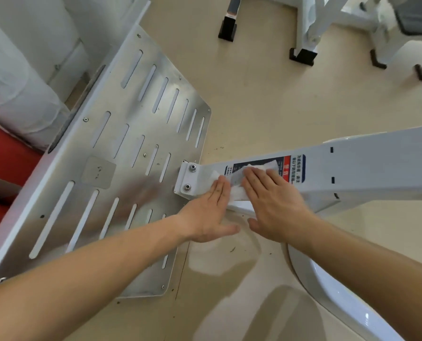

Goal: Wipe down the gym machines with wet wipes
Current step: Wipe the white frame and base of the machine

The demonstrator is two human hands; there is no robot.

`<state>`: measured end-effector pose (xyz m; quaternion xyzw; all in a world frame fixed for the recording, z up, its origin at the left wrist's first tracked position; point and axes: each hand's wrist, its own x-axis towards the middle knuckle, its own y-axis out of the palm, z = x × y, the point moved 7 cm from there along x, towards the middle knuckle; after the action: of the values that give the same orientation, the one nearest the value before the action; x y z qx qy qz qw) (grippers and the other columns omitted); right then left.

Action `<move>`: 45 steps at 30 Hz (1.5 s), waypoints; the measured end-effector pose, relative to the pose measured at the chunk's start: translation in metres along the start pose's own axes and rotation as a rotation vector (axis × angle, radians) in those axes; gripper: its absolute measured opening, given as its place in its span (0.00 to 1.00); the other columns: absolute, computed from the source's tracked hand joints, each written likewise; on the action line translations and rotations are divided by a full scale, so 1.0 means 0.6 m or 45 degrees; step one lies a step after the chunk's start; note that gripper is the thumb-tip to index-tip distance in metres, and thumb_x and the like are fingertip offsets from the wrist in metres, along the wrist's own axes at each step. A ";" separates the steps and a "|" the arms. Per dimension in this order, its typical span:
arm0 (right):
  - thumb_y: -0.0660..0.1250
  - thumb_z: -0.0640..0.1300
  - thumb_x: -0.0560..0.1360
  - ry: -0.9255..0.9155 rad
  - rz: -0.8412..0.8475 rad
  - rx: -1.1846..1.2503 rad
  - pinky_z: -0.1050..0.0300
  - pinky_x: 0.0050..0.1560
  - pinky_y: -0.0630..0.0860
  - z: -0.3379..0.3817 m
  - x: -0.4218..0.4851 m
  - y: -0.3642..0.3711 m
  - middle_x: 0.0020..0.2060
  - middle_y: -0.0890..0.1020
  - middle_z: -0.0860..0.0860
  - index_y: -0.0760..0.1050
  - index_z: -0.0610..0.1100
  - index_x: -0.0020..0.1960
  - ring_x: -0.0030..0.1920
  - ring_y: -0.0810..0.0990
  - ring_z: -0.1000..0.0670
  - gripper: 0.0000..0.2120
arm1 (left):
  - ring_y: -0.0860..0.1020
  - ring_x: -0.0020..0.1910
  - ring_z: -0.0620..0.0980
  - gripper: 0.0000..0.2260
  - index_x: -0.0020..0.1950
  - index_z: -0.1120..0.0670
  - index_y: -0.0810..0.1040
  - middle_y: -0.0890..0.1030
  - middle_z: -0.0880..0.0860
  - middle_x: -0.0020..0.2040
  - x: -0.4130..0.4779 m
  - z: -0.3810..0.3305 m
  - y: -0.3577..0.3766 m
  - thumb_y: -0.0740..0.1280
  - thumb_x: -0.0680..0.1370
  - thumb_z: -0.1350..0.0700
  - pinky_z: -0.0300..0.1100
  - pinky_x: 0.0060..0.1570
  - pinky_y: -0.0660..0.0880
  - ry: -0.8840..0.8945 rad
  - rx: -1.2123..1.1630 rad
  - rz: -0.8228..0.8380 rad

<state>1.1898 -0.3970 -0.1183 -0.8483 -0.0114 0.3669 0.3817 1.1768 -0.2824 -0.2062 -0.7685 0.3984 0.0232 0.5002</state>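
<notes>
While both forearms reach in from the bottom edge, a curved white frame [328, 279] crosses the lower right corner beneath the right one. At the centre of the frame the left hand [210, 212] and right hand [276, 205] lie flat side by side, fingers straight and thumbs spread toward each other. Neither grips anything; both press a white wet wipe [236, 193] onto the sloping white beam [352, 168] of a gym machine. The wipe shows between the hands and past the right fingertips, where it covers part of a warning label [293, 168]. Just left of the left fingertips, two bolts [192, 168] sit in the beam's end bracket, at the edge of a slotted metal footplate [131, 143] filling the left half. Red padding [5, 168] sits at the left edge. At the top right, legs of other white machines [308, 28] stand on the beige floor [254, 94].
</notes>
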 end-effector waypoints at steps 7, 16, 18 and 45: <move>0.42 0.56 0.83 0.253 -0.021 0.090 0.43 0.76 0.32 -0.090 -0.177 0.000 0.75 0.29 0.37 0.27 0.34 0.76 0.78 0.32 0.39 0.36 | 0.29 0.77 0.52 0.45 0.76 0.59 0.27 0.25 0.57 0.76 -0.012 -0.158 -0.075 0.47 0.79 0.29 0.45 0.78 0.36 0.303 0.311 0.026; 0.40 0.67 0.80 0.485 0.033 0.159 0.45 0.79 0.37 -0.214 -0.183 -0.030 0.78 0.34 0.37 0.30 0.34 0.77 0.80 0.35 0.41 0.43 | 0.31 0.78 0.51 0.44 0.79 0.61 0.33 0.30 0.58 0.79 0.078 -0.225 -0.157 0.42 0.78 0.29 0.49 0.79 0.41 0.342 0.201 -0.210; 0.39 0.64 0.80 0.426 -0.008 0.184 0.44 0.77 0.34 -0.177 -0.217 -0.021 0.77 0.32 0.36 0.28 0.34 0.76 0.79 0.34 0.39 0.41 | 0.29 0.78 0.52 0.45 0.79 0.61 0.31 0.28 0.58 0.78 0.043 -0.227 -0.126 0.41 0.78 0.29 0.50 0.79 0.42 0.416 0.321 -0.189; 0.47 0.59 0.79 0.691 -0.443 0.333 0.40 0.78 0.54 -0.270 -0.349 0.010 0.79 0.57 0.39 0.58 0.34 0.78 0.80 0.55 0.41 0.37 | 0.35 0.80 0.49 0.37 0.81 0.56 0.36 0.33 0.53 0.81 0.042 -0.364 -0.166 0.44 0.81 0.35 0.47 0.79 0.40 0.621 0.192 -0.485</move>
<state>1.1375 -0.5675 0.0773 -0.8442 -0.0069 0.0559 0.5330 1.1781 -0.4508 -0.0335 -0.7730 0.3560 -0.2854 0.4407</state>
